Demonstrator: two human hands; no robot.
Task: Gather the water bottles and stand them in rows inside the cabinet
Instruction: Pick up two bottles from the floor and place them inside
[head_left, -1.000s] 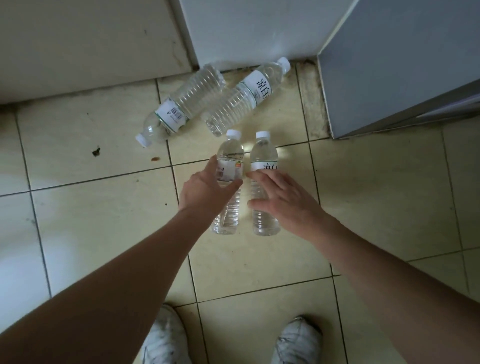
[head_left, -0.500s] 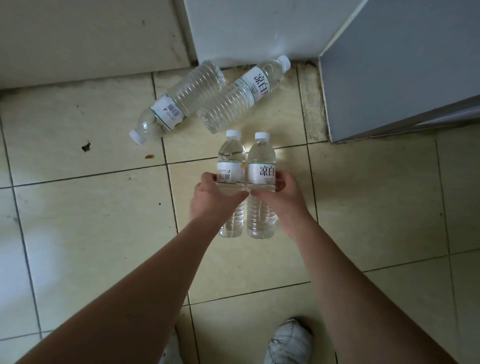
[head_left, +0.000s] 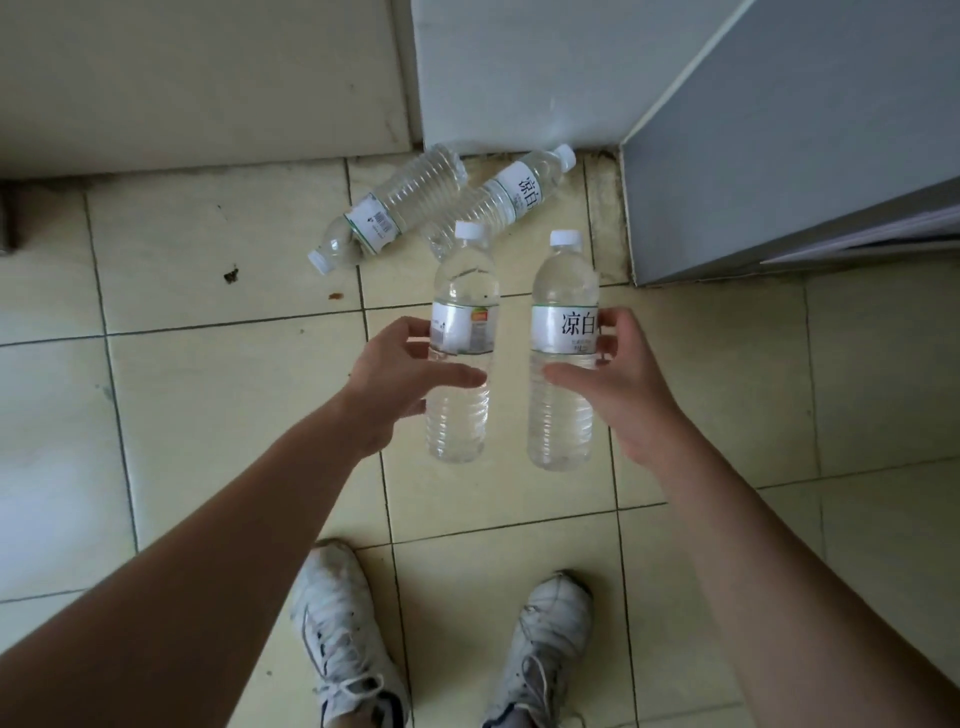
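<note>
My left hand (head_left: 400, 376) grips a clear water bottle (head_left: 461, 291) around its middle and holds it upright above the floor. My right hand (head_left: 618, 374) grips a second upright bottle (head_left: 563, 291) with a white label. The two held bottles are a hand's width apart. Two more clear bottles lie on the tiles behind them: one (head_left: 400, 205) with its cap pointing near-left, the other (head_left: 519, 192) with its cap toward the far right. The grey cabinet's open door (head_left: 779, 156) stands at the right; the cabinet's inside is hidden.
A grey cabinet panel (head_left: 519, 67) and a beige wall (head_left: 197, 78) close off the far side. My two white shoes (head_left: 343, 639) stand on the yellowish floor tiles (head_left: 208, 415) below my arms. Small dark debris (head_left: 230, 274) lies on a tile to the left.
Both hands closed around the two standing bottles, lifted them off the floor and drew them apart. The two lying bottles stayed where they were.
</note>
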